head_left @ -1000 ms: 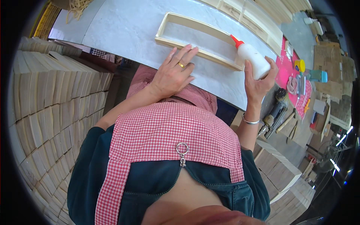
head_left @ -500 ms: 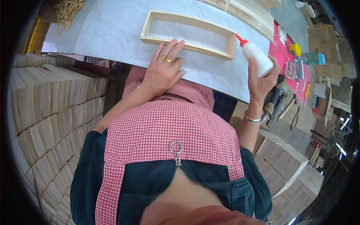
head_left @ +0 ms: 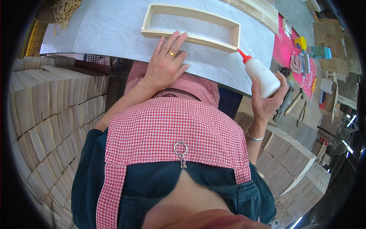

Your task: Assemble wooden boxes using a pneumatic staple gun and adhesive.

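A long, narrow wooden frame (head_left: 198, 40) rests on the pale marbled tabletop (head_left: 110, 30). My left hand (head_left: 166, 63) lies with its fingers stretched out, fingertips against the near long side of the frame; a gold ring is on one finger. In my right hand (head_left: 268, 93) is a white squeeze bottle (head_left: 263, 76) with a red nozzle (head_left: 243, 55), held tilted. The nozzle's tip touches or nearly touches the frame's near right corner. Whether glue is coming out cannot be seen.
Wooden strips (head_left: 255, 13) lie along the table's far right. A pink cloth-covered surface (head_left: 284, 42) carries a yellow tub (head_left: 300, 42) and a rag (head_left: 295, 63). Stacked wooden pieces (head_left: 49, 95) rise at my left, more stacks (head_left: 286, 152) at my right. A tangle of tan bands (head_left: 65, 11) sits far left.
The bottle in my right hand has moved nearer to me, its nozzle going from the frame's far right corner to the near right one. My left hand stays at the near side.
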`<state>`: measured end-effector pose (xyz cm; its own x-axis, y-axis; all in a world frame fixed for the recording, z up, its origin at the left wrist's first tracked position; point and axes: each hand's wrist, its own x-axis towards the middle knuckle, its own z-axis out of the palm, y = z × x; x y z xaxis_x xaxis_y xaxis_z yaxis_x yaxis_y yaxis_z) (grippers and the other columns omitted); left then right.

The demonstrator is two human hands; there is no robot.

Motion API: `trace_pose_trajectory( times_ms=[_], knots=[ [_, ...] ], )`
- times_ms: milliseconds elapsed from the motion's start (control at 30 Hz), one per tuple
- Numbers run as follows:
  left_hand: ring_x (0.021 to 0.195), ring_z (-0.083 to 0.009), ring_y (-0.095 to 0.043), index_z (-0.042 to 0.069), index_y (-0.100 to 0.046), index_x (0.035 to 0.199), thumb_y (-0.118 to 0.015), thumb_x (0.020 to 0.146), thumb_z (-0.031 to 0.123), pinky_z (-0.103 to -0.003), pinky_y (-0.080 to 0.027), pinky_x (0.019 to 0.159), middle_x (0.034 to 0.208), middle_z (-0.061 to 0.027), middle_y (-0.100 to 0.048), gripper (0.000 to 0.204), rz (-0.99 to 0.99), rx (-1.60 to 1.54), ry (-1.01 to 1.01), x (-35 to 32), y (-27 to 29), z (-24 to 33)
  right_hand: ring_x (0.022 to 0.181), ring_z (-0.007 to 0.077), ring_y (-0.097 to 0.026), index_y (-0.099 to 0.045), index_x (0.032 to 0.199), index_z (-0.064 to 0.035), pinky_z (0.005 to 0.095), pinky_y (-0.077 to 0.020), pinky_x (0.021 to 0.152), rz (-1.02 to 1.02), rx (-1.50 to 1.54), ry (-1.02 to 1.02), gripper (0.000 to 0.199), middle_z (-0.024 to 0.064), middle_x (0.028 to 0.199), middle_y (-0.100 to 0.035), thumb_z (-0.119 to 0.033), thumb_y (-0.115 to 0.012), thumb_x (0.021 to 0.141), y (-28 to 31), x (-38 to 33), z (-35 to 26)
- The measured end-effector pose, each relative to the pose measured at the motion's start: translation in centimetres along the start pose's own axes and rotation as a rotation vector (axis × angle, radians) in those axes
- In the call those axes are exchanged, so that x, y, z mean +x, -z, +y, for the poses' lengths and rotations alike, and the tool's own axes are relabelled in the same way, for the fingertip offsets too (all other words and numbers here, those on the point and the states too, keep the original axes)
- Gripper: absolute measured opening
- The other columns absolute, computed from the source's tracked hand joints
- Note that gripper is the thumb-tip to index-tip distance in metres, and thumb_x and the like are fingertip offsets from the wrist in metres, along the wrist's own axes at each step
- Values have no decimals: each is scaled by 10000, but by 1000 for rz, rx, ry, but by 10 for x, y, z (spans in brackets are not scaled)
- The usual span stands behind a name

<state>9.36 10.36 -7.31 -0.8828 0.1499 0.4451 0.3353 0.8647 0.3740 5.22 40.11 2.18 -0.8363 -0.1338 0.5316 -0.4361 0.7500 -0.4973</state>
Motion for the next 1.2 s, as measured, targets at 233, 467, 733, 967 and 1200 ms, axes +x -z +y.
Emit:
trace_pose_trajectory(
  times_ms=[233,467,733,967,1200],
  knots=[
    [1422,-303,-390,90,-636,1192,-677,891,333,-475,-317,1174,1498,-119,-466,389,103,77,-93,-12,-9,-21,967,276,-623,-498,1301,-28,366,-527,835,-79,658,-287,608,158,1203,-577,-151,-792,783,-52,7,-51],
    [1278,-262,-477,100,-598,1249,-608,915,411,-455,-308,1162,1367,-102,-520,456,112,149,-81,-20,-18,-29,960,272,-631,-487,1305,-26,359,-539,822,-226,598,135,635,151,1204,-578,-159,-815,778,-130,28,-87],
    [1102,-270,-522,97,-595,1244,-606,917,438,-468,-334,1136,1265,-112,-536,472,50,108,-24,-24,-19,-34,947,270,-641,-511,1276,-24,353,-545,813,-214,553,313,655,144,1140,-618,-139,-859,733,-149,35,-102],
    [1100,-275,-526,90,-594,1224,-623,908,440,-468,-345,1131,1261,-120,-531,472,45,103,-8,-21,-20,-32,937,272,-648,-519,1266,-19,358,-546,810,-226,526,268,644,142,1115,-638,-120,-856,727,-130,35,-90],
    [1154,-280,-525,90,-607,1236,-649,895,411,-468,-340,1136,1308,-122,-522,470,66,91,-4,-20,-21,-31,926,275,-652,-522,1261,-16,354,-541,813,-175,385,240,631,145,1115,-647,-108,-846,727,-97,29,-67]
  ],
)
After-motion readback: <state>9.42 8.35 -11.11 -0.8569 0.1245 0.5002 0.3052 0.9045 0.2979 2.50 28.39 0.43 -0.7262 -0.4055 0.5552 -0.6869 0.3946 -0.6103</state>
